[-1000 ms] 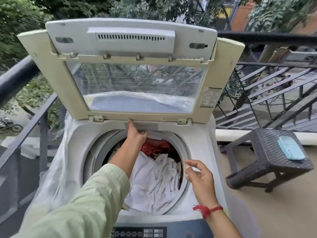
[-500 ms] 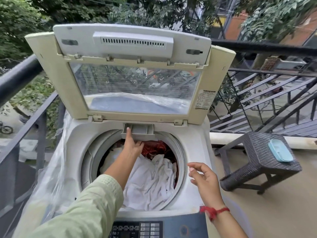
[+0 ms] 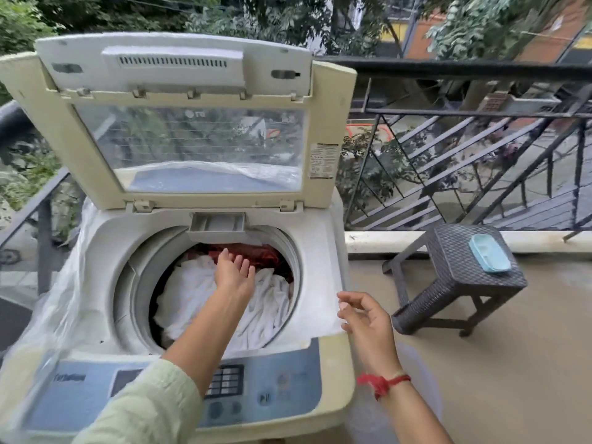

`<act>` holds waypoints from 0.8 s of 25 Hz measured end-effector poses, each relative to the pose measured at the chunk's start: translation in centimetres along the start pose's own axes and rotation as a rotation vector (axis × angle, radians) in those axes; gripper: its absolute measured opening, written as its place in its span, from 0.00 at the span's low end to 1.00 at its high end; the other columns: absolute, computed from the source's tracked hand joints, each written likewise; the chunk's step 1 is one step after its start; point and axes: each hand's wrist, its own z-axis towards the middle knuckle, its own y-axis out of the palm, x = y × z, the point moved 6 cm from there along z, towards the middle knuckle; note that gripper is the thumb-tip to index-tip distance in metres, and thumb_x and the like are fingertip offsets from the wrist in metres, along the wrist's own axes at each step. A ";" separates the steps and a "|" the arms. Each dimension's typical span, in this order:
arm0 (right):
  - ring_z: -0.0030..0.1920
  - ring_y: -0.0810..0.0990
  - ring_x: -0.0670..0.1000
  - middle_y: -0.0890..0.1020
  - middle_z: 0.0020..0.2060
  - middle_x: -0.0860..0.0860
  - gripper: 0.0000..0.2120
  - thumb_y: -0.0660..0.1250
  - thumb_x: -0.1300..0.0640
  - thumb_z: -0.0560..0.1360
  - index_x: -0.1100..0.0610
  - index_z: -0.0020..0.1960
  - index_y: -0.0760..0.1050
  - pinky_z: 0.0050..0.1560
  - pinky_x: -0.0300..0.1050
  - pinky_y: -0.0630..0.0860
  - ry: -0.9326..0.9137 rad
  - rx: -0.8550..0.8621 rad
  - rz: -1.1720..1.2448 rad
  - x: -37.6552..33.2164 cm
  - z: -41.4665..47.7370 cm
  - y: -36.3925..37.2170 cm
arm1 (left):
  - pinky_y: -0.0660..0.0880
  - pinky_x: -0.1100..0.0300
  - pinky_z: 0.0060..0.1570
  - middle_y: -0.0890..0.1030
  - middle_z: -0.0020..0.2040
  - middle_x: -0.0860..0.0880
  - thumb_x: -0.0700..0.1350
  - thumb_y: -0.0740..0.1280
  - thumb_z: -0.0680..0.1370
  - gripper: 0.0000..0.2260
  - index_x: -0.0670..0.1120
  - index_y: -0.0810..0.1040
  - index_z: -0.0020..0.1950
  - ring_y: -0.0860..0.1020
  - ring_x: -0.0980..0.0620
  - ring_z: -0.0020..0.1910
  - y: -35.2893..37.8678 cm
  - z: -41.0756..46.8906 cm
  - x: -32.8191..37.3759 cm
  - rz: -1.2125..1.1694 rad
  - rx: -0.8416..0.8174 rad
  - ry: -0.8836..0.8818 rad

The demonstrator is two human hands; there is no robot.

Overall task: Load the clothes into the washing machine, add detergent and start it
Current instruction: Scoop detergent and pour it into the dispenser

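Note:
The top-loading washing machine [image 3: 323, 251] stands with its lid [image 3: 330, 129] raised. White cloth [image 3: 192, 290] and a dark red garment [image 3: 256, 254] fill the drum. At the drum's far rim the grey detergent drawer [image 3: 217, 226] is pulled out. My left hand [image 3: 235, 270] hovers open over the clothes, just below the drawer, fingers spread, holding nothing. My right hand [image 3: 366, 322] floats open beside the machine's right edge, a red thread on its wrist. The blue control panel [image 3: 282, 389] runs along the front.
A dark wicker stool [image 3: 455, 283] stands to the right with a light blue lidded box [image 3: 489, 253] on top. A black metal railing [image 3: 480, 72] runs behind and to the left. Clear plastic sheeting [image 3: 54, 309] hangs off the machine's left side.
My left hand pulled the detergent drawer out at the drum's far rim, then let go and dropped back over the clothes. The right hand stayed beside the machine.

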 end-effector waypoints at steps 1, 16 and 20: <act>0.39 0.77 0.45 0.80 0.40 0.47 0.10 0.64 0.67 0.75 0.53 0.46 0.77 0.41 0.37 0.74 -0.023 0.047 0.027 0.0 -0.2 -2.3 | 0.63 0.56 0.70 0.69 0.71 0.46 0.50 0.55 0.82 0.20 0.44 0.64 0.72 0.68 0.49 0.70 0.4 -1.9 -2.4 0.004 -0.050 -0.017; 0.33 0.74 0.47 0.78 0.36 0.52 0.09 0.63 0.70 0.75 0.58 0.44 0.77 0.32 0.32 0.70 -0.008 0.565 0.161 3.6 -3.2 -49.5 | 0.73 0.58 0.48 0.76 0.45 0.46 0.43 0.57 0.80 0.08 0.43 0.73 0.45 0.75 0.50 0.42 14.0 -20.1 -47.1 0.471 -0.321 -0.447; 0.33 0.73 0.47 0.77 0.33 0.51 0.10 0.63 0.69 0.75 0.56 0.42 0.77 0.33 0.35 0.69 0.072 0.474 0.103 5.1 1.2 -53.4 | 0.72 0.59 0.45 0.76 0.45 0.47 0.44 0.57 0.80 0.08 0.44 0.73 0.46 0.75 0.50 0.42 17.3 -18.6 -52.2 0.537 -0.280 -0.467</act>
